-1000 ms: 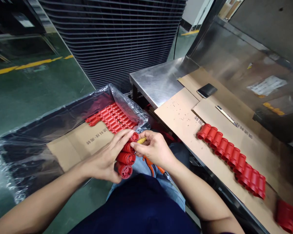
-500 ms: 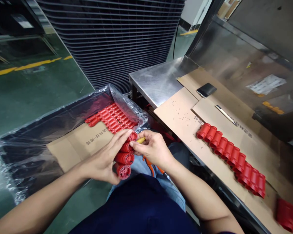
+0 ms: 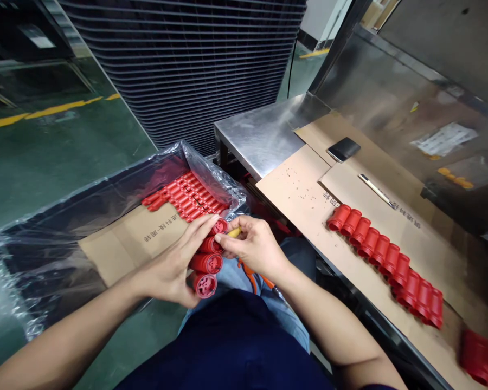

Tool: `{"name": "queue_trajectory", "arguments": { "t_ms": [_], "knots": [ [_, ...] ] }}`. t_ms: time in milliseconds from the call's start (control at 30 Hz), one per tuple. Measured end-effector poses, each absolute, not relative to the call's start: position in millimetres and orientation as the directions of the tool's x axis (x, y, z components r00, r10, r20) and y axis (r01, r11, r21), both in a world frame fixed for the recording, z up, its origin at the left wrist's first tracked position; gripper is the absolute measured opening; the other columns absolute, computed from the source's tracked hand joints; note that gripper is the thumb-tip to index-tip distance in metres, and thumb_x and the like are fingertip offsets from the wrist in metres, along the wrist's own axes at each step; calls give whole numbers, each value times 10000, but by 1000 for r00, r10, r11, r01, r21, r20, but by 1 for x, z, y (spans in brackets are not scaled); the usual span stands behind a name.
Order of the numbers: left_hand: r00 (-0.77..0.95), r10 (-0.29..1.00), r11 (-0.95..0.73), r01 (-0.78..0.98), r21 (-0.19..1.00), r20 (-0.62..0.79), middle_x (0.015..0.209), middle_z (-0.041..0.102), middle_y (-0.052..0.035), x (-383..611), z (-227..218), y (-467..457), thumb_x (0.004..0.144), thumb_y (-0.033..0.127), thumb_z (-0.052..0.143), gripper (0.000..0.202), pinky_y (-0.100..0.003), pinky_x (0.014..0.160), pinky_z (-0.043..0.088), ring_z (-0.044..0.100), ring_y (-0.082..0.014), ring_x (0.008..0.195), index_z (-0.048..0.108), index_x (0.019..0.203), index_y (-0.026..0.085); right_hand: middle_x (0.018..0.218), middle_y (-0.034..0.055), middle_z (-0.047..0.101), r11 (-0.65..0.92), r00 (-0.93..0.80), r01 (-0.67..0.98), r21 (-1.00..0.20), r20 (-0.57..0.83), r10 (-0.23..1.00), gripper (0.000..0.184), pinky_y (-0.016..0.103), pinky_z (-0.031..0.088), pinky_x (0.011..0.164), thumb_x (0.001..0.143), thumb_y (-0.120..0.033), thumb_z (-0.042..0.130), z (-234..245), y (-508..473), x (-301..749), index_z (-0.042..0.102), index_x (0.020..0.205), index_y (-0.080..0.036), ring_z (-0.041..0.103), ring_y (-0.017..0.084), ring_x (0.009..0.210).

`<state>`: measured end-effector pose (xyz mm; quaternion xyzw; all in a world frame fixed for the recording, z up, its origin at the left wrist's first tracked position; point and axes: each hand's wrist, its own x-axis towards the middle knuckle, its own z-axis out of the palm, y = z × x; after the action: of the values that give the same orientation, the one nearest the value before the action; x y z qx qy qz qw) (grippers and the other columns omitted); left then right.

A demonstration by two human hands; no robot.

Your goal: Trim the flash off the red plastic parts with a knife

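Observation:
Several red plastic cylinders (image 3: 205, 264) in a row are clasped by my left hand (image 3: 168, 265), its fingers along the top one and its thumb under the bottom one. Their round, partly hollow ends face right. My right hand (image 3: 256, 246) is closed on a small yellow tool (image 3: 235, 233), pinched between thumb and fingers. Its working tip is hidden by the fingers, close to the upper cylinders' ends. Orange-handled pliers or cutters (image 3: 250, 273) lie on my lap, partly covered by the right forearm.
At left stands a plastic-lined bin (image 3: 117, 187) with cardboard and rows of red parts (image 3: 191, 197). On the right, a metal bench (image 3: 264, 132) bears cardboard, a line of red cylinders (image 3: 380, 252), a phone (image 3: 344, 149) and a pen (image 3: 376, 190). Dark stacked trays (image 3: 195, 70) rise behind.
Both hands stay nearly in place. The held row of red cylinders has shifted very slightly left; the yellow tool is still in my right hand near the same ends.

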<state>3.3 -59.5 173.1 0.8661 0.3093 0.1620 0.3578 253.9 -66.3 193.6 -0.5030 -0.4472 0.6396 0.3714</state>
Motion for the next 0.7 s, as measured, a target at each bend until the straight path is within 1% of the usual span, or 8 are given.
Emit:
{"name": "queue_trajectory", "arguments": {
  "t_ms": [167,433,567,700],
  "knots": [
    [758,649,-555,415,721,63,1835,127,-219,3,172,-60,553,211,916,1593,-731,1276,401,179,-607,1662,-55,1814,290,692,-19,743,-343,-257,-71,-937,-315,914,537,268,614,595,757,-641,968,193,-64,256,677,892,-210,732,161,606],
    [754,650,-553,383,740,95,1831,155,-221,4,174,-59,563,220,900,1568,-746,1256,416,215,-599,1652,-41,1815,297,670,-21,722,-329,-239,-37,-944,-311,920,551,266,602,580,766,-677,943,198,-64,254,672,868,-208,712,157,589],
    [758,645,-555,380,740,95,1829,163,-222,3,173,-58,555,225,910,1575,-760,1265,388,218,-602,1650,-33,1814,298,733,-16,742,-315,-242,-33,-948,-298,923,555,268,606,591,752,-664,959,195,-63,253,676,898,-208,720,155,608],
    [750,655,-546,383,745,94,1825,165,-225,1,173,-59,562,231,905,1568,-763,1273,372,217,-601,1652,-37,1814,291,680,-21,716,-333,-253,-60,-941,-308,917,560,272,603,583,760,-676,945,195,-63,251,662,881,-208,712,161,598]
  ]
}}
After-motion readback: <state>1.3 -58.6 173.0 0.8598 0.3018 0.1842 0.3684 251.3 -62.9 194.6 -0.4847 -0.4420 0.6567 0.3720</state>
